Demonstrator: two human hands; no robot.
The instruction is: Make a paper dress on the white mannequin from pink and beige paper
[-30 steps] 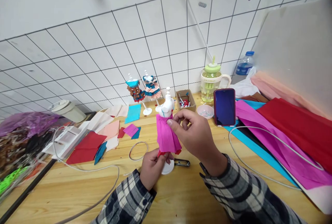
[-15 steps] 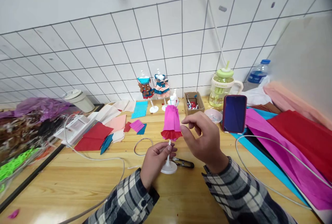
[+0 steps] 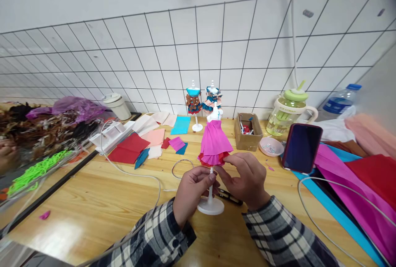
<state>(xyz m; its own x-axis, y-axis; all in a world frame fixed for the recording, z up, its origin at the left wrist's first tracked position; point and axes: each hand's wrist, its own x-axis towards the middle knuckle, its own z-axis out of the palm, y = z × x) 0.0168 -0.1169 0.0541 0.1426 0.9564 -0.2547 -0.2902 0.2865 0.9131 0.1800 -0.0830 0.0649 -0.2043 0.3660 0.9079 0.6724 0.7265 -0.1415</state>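
A small white dress form (image 3: 210,206) stands upright on its round base, wearing a magenta skirt (image 3: 214,141) with a red pleated layer (image 3: 213,164) under its hem. My left hand (image 3: 194,188) is closed around the thin pole below the skirt. At the hem's right side, my right hand (image 3: 247,178) has thumb and index finger on the fabric edge, the other fingers curled. Black thread snips (image 3: 229,197) lie behind the base, partly hidden by my hands. A thin ring (image 3: 182,168) rests on the table to the left.
Two dressed forms (image 3: 194,104) stand at the back. Cut fabric pieces (image 3: 126,149) lie left, folded fabrics (image 3: 346,176) right. A cardboard box (image 3: 248,139), pink dish (image 3: 271,146), phone (image 3: 302,148) and drink jug (image 3: 286,112) stand at back right. Another person's hand (image 3: 4,151) shows far left.
My right hand has come down from beside the skirt to its hem. The skirt now flares out to the right. The view has shifted left; my left hand stays on the pole.
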